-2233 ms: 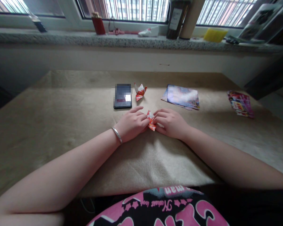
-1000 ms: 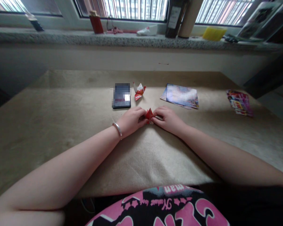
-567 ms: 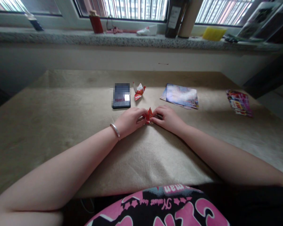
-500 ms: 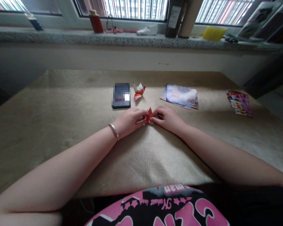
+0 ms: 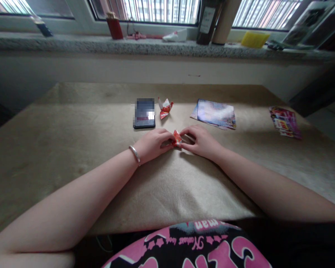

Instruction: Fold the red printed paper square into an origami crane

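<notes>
A small folded piece of red-and-white paper sits on the cloth between my hands, pinched at its edges by the fingertips of both. My left hand, with a silver bangle on its wrist, holds the paper's left side. My right hand holds its right side. Beyond them lie a folded paper crane in the same red-and-white paper and a black phone with a pixelated screen.
The beige cloth-covered table also holds a stack of postcards and a pink printed leaflet. Beyond its far edge, a granite windowsill carries a red cup, a dark bottle and a yellow sponge.
The paper has been folded into a smaller, more compact shape and sits slightly farther from me. My hands have drawn slightly farther forward, with the right hand's fingers more spread.
</notes>
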`<action>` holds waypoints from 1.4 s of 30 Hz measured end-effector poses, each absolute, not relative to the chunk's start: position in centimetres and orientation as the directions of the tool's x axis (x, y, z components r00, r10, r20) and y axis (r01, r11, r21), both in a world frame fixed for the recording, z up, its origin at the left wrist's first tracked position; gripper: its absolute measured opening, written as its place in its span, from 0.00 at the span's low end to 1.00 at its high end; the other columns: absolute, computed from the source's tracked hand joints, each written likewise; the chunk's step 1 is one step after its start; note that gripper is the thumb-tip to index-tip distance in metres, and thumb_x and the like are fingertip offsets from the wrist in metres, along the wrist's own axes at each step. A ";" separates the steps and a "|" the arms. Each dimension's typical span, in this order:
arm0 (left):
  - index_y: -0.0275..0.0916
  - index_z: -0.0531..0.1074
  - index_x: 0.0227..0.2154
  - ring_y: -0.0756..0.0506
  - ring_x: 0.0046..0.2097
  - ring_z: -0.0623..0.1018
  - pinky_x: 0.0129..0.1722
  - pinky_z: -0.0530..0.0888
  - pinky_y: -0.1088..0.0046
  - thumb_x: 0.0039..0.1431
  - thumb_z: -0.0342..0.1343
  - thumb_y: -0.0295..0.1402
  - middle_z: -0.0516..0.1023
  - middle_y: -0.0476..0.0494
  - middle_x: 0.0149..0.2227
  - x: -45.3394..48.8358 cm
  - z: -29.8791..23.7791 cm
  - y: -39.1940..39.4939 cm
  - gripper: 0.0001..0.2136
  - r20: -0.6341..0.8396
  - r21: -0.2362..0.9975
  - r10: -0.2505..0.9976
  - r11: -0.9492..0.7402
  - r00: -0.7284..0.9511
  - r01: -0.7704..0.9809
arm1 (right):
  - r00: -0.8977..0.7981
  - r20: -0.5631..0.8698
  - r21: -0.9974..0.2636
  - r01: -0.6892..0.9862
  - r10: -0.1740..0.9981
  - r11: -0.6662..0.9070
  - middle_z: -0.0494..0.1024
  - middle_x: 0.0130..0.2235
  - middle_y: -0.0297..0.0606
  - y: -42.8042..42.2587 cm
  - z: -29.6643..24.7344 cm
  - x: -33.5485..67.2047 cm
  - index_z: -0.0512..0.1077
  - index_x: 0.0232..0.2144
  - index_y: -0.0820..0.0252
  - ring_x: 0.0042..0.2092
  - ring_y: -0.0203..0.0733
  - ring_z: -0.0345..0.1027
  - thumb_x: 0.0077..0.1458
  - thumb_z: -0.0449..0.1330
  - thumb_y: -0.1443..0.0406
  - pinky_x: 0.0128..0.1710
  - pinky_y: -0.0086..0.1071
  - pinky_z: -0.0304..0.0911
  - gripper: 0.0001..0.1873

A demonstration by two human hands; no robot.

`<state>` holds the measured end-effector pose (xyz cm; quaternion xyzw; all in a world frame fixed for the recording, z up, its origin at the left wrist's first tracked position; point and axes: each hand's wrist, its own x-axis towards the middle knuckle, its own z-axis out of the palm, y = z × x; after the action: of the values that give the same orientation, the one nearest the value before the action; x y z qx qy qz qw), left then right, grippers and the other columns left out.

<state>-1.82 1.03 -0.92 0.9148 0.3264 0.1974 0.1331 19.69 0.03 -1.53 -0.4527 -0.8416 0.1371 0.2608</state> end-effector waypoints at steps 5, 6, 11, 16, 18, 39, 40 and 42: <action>0.39 0.65 0.44 0.48 0.40 0.75 0.39 0.70 0.74 0.52 0.58 0.32 0.77 0.47 0.38 -1.6 -0.9 0.7 0.16 0.298 0.466 0.738 -0.666 0.606 0.582 | -0.516 0.350 -0.448 0.641 0.782 0.624 0.76 0.41 0.40 0.1 -1.7 19.9 0.72 0.36 0.57 0.44 0.45 0.66 0.46 0.63 0.61 0.47 0.39 0.60 0.12; 0.38 0.64 0.45 0.48 0.40 0.75 0.40 0.70 0.73 0.52 0.59 0.32 0.77 0.47 0.38 -1.6 -1.0 0.6 0.17 0.304 0.463 0.742 -0.664 0.598 0.588 | -0.546 0.372 -0.431 0.615 0.750 0.661 0.76 0.42 0.39 0.1 -1.7 19.9 0.72 0.34 0.57 0.45 0.44 0.66 0.47 0.63 0.63 0.47 0.39 0.60 0.10; 0.39 0.70 0.36 0.48 0.39 0.73 0.38 0.69 0.74 0.56 0.54 0.32 0.74 0.45 0.37 -1.8 -0.9 0.7 0.06 0.272 0.304 0.649 -0.758 0.710 0.577 | -0.638 0.425 -0.270 0.587 0.642 0.763 0.76 0.38 0.39 -0.5 -1.3 19.7 0.72 0.31 0.57 0.43 0.44 0.65 0.50 0.58 0.66 0.44 0.37 0.62 0.04; 0.38 0.72 0.34 0.48 0.39 0.72 0.38 0.69 0.74 0.57 0.52 0.32 0.73 0.44 0.38 -1.7 -0.9 0.7 0.06 0.289 0.243 0.607 -0.794 0.740 0.557 | -0.666 0.410 -0.139 0.630 0.623 0.764 0.76 0.37 0.40 -1.1 -1.0 19.3 0.73 0.30 0.59 0.40 0.45 0.65 0.51 0.57 0.67 0.43 0.38 0.62 0.04; 0.37 0.72 0.35 0.48 0.38 0.72 0.38 0.69 0.74 0.57 0.52 0.31 0.73 0.43 0.38 -1.5 -0.8 0.6 0.06 0.283 0.220 0.608 -0.794 0.742 0.567 | -0.648 0.407 -0.152 0.647 0.644 0.747 0.76 0.37 0.40 -1.1 -1.0 19.2 0.73 0.30 0.59 0.40 0.45 0.65 0.50 0.57 0.67 0.43 0.38 0.62 0.04; 0.36 0.74 0.30 0.48 0.40 0.73 0.44 0.71 0.71 0.56 0.51 0.30 0.74 0.42 0.38 -0.6 -0.6 0.3 0.07 0.311 0.428 0.700 -0.707 0.642 0.564 | -0.532 0.244 -0.478 0.661 0.811 0.578 0.71 0.53 0.40 0.4 -2.0 19.2 0.74 0.26 0.58 0.58 0.50 0.57 0.56 0.53 0.63 0.58 0.48 0.51 0.12; 0.36 0.74 0.31 0.48 0.40 0.73 0.44 0.71 0.71 0.56 0.51 0.30 0.74 0.42 0.38 -0.6 -0.6 0.3 0.07 0.300 0.437 0.710 -0.696 0.637 0.570 | -0.530 0.260 -0.479 0.655 0.807 0.585 0.72 0.52 0.41 0.4 -2.0 19.1 0.73 0.26 0.59 0.56 0.48 0.60 0.56 0.53 0.63 0.57 0.47 0.53 0.12; 0.36 0.74 0.31 0.47 0.40 0.73 0.43 0.71 0.71 0.56 0.51 0.30 0.74 0.42 0.37 -0.6 -0.6 0.3 0.07 0.277 0.438 0.722 -0.682 0.634 0.586 | -0.513 0.287 -0.481 0.653 0.809 0.585 0.73 0.51 0.42 0.4 -1.9 18.9 0.72 0.24 0.59 0.52 0.47 0.64 0.54 0.55 0.63 0.54 0.46 0.56 0.10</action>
<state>-0.60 0.33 -0.60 0.8904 0.3674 0.2194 0.1552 18.94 0.35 -1.91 -0.4274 -0.8554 0.1580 0.2464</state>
